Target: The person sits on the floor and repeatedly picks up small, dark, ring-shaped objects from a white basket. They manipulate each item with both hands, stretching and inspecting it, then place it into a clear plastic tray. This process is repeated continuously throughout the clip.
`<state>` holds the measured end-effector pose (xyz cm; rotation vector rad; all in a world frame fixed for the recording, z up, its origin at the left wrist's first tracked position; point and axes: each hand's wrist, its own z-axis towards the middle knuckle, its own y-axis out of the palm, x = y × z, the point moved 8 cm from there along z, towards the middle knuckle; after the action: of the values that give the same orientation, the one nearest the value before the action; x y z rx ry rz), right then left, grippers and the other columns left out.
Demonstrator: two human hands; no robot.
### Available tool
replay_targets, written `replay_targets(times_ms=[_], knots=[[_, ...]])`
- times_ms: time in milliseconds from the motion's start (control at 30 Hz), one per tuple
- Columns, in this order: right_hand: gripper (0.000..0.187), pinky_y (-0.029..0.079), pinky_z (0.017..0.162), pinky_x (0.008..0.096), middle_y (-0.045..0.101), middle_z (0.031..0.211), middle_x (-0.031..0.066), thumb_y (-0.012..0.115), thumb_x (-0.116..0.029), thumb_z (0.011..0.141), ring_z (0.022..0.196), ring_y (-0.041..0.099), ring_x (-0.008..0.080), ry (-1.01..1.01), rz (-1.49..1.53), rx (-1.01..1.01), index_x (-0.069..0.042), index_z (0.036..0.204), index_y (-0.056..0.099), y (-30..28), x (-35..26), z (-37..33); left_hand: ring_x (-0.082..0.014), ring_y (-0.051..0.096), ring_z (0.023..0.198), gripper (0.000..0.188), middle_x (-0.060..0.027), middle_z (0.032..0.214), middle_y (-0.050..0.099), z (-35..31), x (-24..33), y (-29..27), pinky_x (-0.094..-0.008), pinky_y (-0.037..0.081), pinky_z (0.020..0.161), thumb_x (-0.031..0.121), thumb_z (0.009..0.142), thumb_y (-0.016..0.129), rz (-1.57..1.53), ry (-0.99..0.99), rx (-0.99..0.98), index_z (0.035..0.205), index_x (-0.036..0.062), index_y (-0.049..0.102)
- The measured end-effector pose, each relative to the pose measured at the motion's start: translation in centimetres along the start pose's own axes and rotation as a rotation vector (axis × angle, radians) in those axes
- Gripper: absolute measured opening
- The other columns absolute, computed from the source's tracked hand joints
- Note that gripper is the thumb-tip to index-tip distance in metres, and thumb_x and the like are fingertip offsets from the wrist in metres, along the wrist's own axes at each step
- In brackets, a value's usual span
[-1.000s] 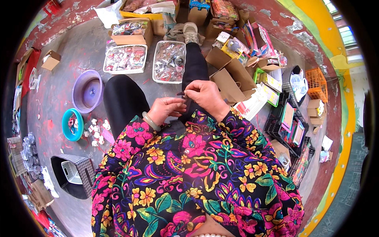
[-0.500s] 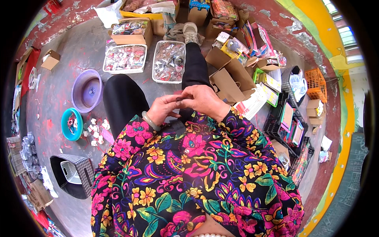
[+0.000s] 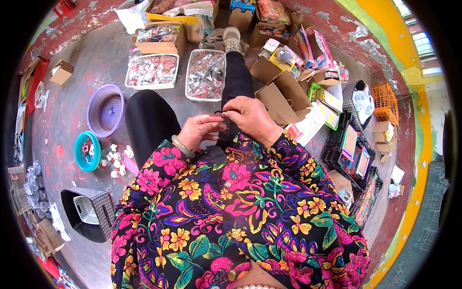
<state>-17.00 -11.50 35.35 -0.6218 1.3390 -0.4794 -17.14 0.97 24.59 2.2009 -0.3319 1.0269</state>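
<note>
My left hand (image 3: 196, 133), with a pale bangle at the wrist, pinches a small clear plastic bag (image 3: 224, 131) above my lap. Dark and red bits show at its upper end, close to both fingertips; what they are is too small to tell. My right hand (image 3: 251, 120) is closed, its thumb and finger pressed together on a small dark thing (image 3: 219, 113) at the top of the bag. Both hands nearly touch there. Beyond them stands a white basket (image 3: 188, 89) filled with small bagged items.
Left of my knee are a purple basin (image 3: 90, 113) and a teal basin (image 3: 97, 156), with white pieces (image 3: 115, 166) scattered nearby. Another white basket (image 3: 130, 83) of packets stands ahead. An opened cardboard box (image 3: 298, 91) and black crates (image 3: 332, 149) lie to the right.
My right hand has turned and lifted slightly, its fingertips drawing apart from the left's. The clear bag and a red bit now show between the hands.
</note>
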Motion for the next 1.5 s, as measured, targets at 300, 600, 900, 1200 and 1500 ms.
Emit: replay_targets(times_ms=[300, 600, 900, 1200, 1500], knots=[[0.014, 0.046, 0.062, 0.0336, 0.060, 0.075, 0.0112, 0.057, -0.013, 0.076, 0.069, 0.059, 0.0272, 0.008, 0.051, 0.070, -0.005, 0.083, 0.065, -0.1, -0.6, -0.3, -0.0121, 0.062, 0.085, 0.018, -0.0067, 0.093, 0.065, 0.0, 0.3, -0.3, -0.0216, 0.050, 0.062, 0.012, 0.083, 0.062, -0.028, 0.028, 0.054, 0.097, 0.0012, 0.063], [0.013, 0.046, 0.061, 0.0336, 0.060, 0.075, 0.0095, 0.057, -0.014, 0.075, 0.069, 0.059, 0.0267, 0.022, 0.023, 0.066, -0.006, 0.080, 0.065, 0.7, -0.5, -0.4, -0.0165, 0.064, 0.084, 0.016, -0.0104, 0.091, 0.066, 0.2, 0.1, -0.5, -0.0223, 0.051, 0.061, 0.009, 0.083, 0.060, -0.027, 0.030, 0.060, 0.095, -0.0010, 0.062], [0.016, 0.047, 0.065, 0.0378, 0.062, 0.079, 0.0106, 0.056, -0.019, 0.075, 0.075, 0.060, 0.0291, 0.080, -0.117, -0.051, -0.008, 0.078, 0.067, 2.1, -0.3, -0.3, -0.0150, 0.064, 0.082, 0.018, -0.0084, 0.090, 0.066, 0.0, 0.4, -0.3, -0.0224, 0.052, 0.061, 0.010, 0.083, 0.059, 0.084, 0.068, 0.066, 0.098, -0.0012, 0.063], [0.016, 0.046, 0.065, 0.0388, 0.062, 0.077, 0.0108, 0.053, -0.015, 0.074, 0.076, 0.060, 0.0296, 0.067, -0.299, -0.346, -0.006, 0.077, 0.067, 3.8, 0.5, -0.1, -0.0104, 0.060, 0.080, 0.022, -0.0041, 0.091, 0.064, 0.3, -0.1, 0.0, -0.0221, 0.052, 0.060, 0.010, 0.083, 0.061, 0.160, 0.108, 0.000, 0.103, 0.0009, 0.062], [0.009, 0.046, 0.063, 0.0410, 0.060, 0.075, 0.0151, 0.056, -0.010, 0.069, 0.075, 0.059, 0.0334, -0.168, -0.350, -0.250, -0.006, 0.074, 0.063, 4.4, -1.2, 0.0, -0.0090, 0.059, 0.080, 0.024, -0.0023, 0.093, 0.062, 0.4, -0.2, 0.1, -0.0239, 0.052, 0.061, 0.008, 0.084, 0.059, 0.148, 0.110, -0.032, 0.107, 0.0024, 0.059]])
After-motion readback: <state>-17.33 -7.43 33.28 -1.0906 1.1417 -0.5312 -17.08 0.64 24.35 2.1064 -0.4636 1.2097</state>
